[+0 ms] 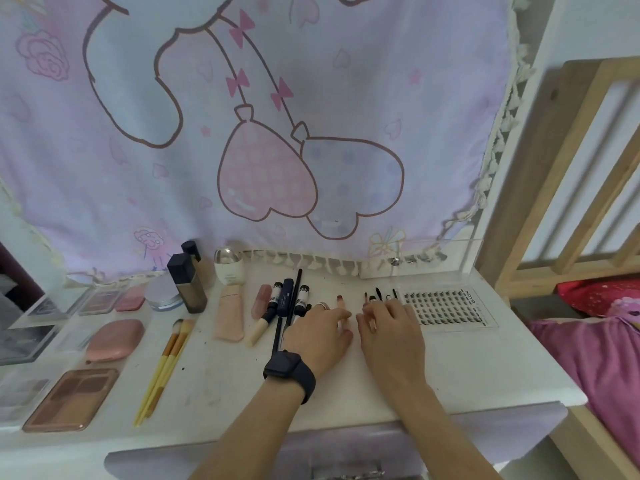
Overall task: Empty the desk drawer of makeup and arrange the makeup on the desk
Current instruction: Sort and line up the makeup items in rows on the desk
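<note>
My left hand (318, 336), with a black watch on the wrist, lies on the white desk (467, 372); its fingers stretch forward beside a small brown-tipped tube (341, 301). Close to its right, my right hand (391, 332) lies flat, fingertips touching a row of small black-capped tubes (378, 293). Mascaras (285, 296), a pink gloss (263, 301), a pink squeeze tube (229, 318), yellow brushes (166, 370), foundation bottles (187, 287), a pink compact (116, 341) and a bronze palette (74, 398) are laid out to the left. The lavender drawer front (242, 455) shows below the desk edge.
A lash tray (446, 306) lies right of my hands, with a clear acrylic box (433, 252) behind it. Clear organizers (31, 344) stand at the far left. A pink cartoon curtain (277, 133) hangs behind the desk. A wooden bed frame (554, 202) and pink bedding (595, 358) are on the right.
</note>
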